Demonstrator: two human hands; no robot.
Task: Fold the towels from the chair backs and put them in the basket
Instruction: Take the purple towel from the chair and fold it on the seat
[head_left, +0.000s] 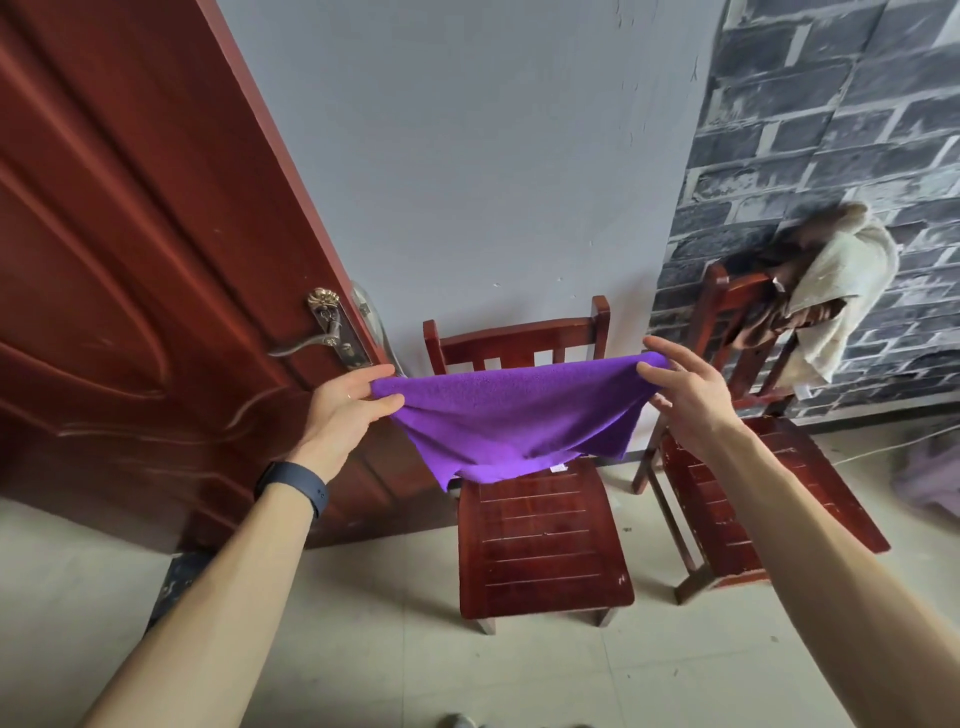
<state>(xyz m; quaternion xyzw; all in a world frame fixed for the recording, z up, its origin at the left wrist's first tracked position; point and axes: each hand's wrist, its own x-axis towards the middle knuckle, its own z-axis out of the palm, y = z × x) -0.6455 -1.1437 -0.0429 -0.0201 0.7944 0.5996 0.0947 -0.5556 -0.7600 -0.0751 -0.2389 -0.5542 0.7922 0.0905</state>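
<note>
Purple terry towel (519, 415), soft-piled and rectangular, is held in the air in front of the nearer chair's backrest. It is stretched between both hands and sags in the middle. It hides the lower slats, and its bottom edge overlaps the rear of the seat in this view.

Dark red panelled wooden door (130, 260) fills the left side, cut off at the top and left. Plain grey wall (467, 156) stands behind, and a grey brick-patterned wall (831, 130) is on the right. Pale tiled floor (389, 649) lies open in front of the chairs.

Nearer red-brown slatted wooden chair (545, 545) stands against the grey wall. Second red-brown wooden chair (753, 493) stands just beside it on the right, its seat partly hidden by the right forearm. Cream fleecy cloth (841, 291) is draped over that backrest with a brown cloth (758, 322) bunched beside it; their layering cannot be made out. Blurred lilac shape (930, 478) at the right edge cannot be identified.

Left hand (345, 402) pinches the towel's upper left corner between thumb and fingers. Right hand (680, 395) pinches the upper right corner with thumb and forefinger, the other fingers spread. Dark wristband (293, 491) circles the left wrist. Brass lever handle (311, 343) on the door sits near the left hand, not touching it. Small white label (558, 467) shows at the towel's lower edge.
</note>
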